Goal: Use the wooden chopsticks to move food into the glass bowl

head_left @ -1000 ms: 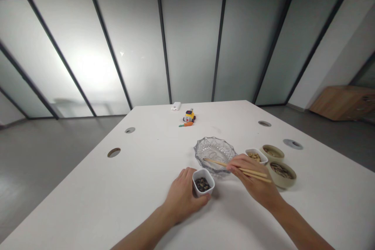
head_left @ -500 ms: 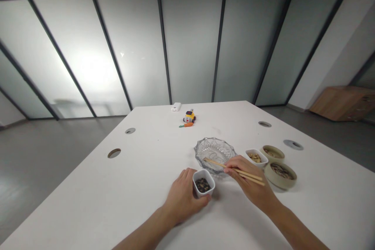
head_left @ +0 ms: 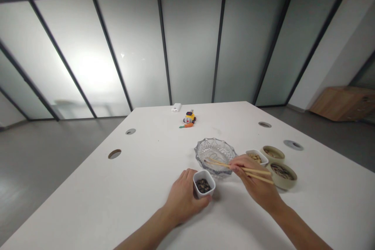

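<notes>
Wooden chopsticks, pinched in the right hand, have their tips over the glass dish. Left hand wraps the white cup of dark seeds just beside that grip; picking one up calls for closing the tips precisely.

left hand cups a small white cup of dark seeds while right hand pinches chopsticks, tips over the glass bowl just beyond its fingers

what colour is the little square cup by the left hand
White, with dark seeds inside; the square cup shows best in the head view.

Frosted glass wall, grey floor
</notes>
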The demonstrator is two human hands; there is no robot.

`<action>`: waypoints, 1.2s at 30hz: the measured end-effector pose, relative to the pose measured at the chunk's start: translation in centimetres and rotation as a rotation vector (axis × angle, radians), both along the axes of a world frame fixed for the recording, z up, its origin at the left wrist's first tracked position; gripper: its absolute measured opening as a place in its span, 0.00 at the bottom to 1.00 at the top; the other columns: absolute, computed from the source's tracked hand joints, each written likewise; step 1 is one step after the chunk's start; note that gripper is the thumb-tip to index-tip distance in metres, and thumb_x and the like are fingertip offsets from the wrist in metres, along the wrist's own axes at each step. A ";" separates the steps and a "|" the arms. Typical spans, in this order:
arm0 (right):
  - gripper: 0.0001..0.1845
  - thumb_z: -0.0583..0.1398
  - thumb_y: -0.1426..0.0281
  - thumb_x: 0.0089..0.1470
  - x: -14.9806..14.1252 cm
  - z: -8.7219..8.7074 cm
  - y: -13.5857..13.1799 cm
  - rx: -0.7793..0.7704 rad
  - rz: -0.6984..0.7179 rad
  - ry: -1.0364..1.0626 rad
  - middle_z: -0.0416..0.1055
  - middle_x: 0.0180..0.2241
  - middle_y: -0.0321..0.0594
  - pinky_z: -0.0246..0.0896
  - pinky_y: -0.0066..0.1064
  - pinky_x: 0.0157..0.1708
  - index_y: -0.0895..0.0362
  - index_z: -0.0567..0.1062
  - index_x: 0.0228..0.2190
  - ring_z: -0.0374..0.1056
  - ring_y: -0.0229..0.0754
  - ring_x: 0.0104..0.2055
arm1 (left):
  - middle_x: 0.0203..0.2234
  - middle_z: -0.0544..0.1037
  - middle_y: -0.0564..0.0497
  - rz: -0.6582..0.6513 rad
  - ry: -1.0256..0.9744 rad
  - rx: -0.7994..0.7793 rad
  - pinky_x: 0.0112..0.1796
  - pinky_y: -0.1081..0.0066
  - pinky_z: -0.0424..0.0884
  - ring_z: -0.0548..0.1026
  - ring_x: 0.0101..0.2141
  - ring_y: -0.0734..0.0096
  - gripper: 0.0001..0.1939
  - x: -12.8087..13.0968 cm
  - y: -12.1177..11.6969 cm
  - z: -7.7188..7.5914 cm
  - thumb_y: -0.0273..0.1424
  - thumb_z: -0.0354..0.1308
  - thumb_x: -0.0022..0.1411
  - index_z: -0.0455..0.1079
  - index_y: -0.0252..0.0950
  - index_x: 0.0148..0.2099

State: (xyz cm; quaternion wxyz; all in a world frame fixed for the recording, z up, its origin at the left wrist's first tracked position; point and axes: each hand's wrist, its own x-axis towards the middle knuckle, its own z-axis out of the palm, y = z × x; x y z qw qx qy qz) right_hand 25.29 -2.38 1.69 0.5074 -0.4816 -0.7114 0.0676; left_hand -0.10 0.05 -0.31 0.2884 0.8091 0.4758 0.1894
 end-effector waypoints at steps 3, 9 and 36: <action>0.14 0.61 0.59 0.68 -0.3 -0.1 -0.1 -0.053 0.040 0.013 0.78 0.32 0.40 0.71 0.35 0.37 0.51 0.80 0.33 0.74 0.45 0.36 | 0.46 0.76 0.48 -0.006 -0.004 0.002 0.47 0.62 0.67 0.73 0.48 0.56 0.18 0.0 0.0 0.1 0.38 0.67 0.57 0.67 0.41 0.47; 0.17 0.60 0.55 0.68 -0.8 0.0 -0.3 -0.104 0.068 0.035 0.77 0.34 0.43 0.72 0.38 0.39 0.52 0.80 0.33 0.73 0.47 0.37 | 0.46 0.76 0.48 -0.006 -0.013 0.013 0.46 0.62 0.67 0.73 0.48 0.57 0.18 0.0 0.0 0.0 0.37 0.67 0.57 0.67 0.41 0.47; 0.24 0.59 0.49 0.66 2.0 2.6 -0.5 -0.045 -0.172 0.386 0.78 0.29 0.42 0.74 0.36 0.29 0.52 0.76 0.27 0.76 0.47 0.31 | 0.46 0.76 0.49 0.000 -0.022 0.007 0.47 0.61 0.67 0.73 0.48 0.56 0.18 0.1 0.0 0.0 0.37 0.67 0.56 0.67 0.42 0.47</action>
